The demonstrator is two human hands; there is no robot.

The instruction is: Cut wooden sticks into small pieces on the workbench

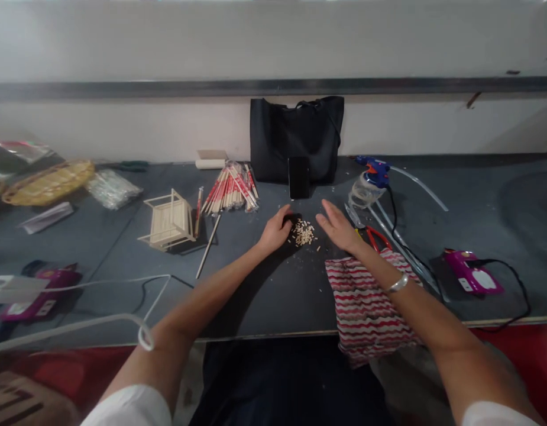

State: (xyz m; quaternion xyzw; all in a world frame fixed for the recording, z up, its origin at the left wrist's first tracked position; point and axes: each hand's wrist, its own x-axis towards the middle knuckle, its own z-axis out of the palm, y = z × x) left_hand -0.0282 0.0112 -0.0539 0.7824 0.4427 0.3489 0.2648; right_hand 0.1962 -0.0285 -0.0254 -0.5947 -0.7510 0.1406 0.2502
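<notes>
A small heap of short, pale wooden bits [304, 233] lies on the dark tabletop. At its left edge is my left hand [275, 229], fingers curved and thumb held apart, with nothing visible in it. My right hand [337, 228] is on the opposite side of the heap, its fingers stretched out and holding nothing. Beyond the heap a black phone [298, 177] leans upright against a black bag [295, 139]. Red-handled pliers [376, 238] lie beside my right wrist, above a red-and-grey wavy-striped cloth [366, 302].
Left of my hands are wrapped chopsticks [231, 188], a single stick [208, 247] and a small stick-built chair frame [169, 222]. To the right are a blue glue gun [374, 170], clear glue sticks [400, 242] and a purple power strip [472, 272]. White cable [117, 283] crosses the left side.
</notes>
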